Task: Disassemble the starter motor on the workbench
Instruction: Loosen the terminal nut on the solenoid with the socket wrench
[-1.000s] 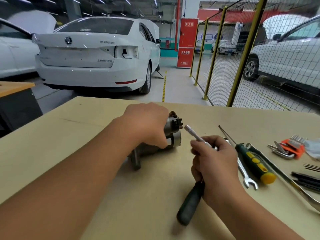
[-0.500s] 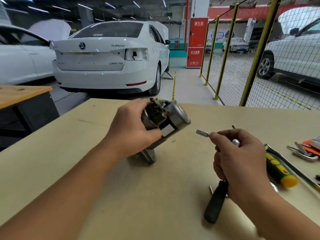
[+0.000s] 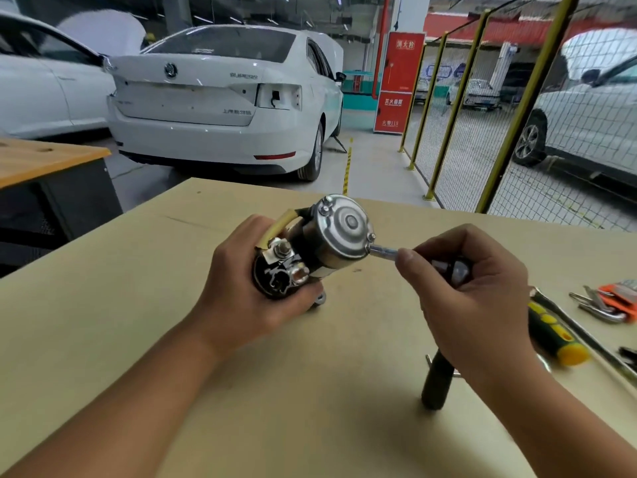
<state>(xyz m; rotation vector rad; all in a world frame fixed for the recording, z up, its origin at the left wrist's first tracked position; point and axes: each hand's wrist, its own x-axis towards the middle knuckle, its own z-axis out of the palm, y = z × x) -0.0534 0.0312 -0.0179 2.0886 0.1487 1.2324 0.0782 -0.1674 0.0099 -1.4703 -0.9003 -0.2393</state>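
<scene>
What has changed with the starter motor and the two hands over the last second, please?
The left hand has lifted the starter motor off the workbench and turned its round end cap up. The right hand has brought the socket driver to a bolt at the cap's rim. Both grips are unchanged; the green screwdriver lies as before.

The left hand (image 3: 241,291) has tilted the starter motor (image 3: 320,246) up; the socket wrench (image 3: 386,251) now meets its end-cap bolt.

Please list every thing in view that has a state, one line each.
Starter motor: lifted, tilted, end cap on.
Left hand: grips the motor.
Right hand: holds the socket wrench.
Socket wrench: tip at an end-cap bolt.
Screwdriver: lying on the workbench.
</scene>
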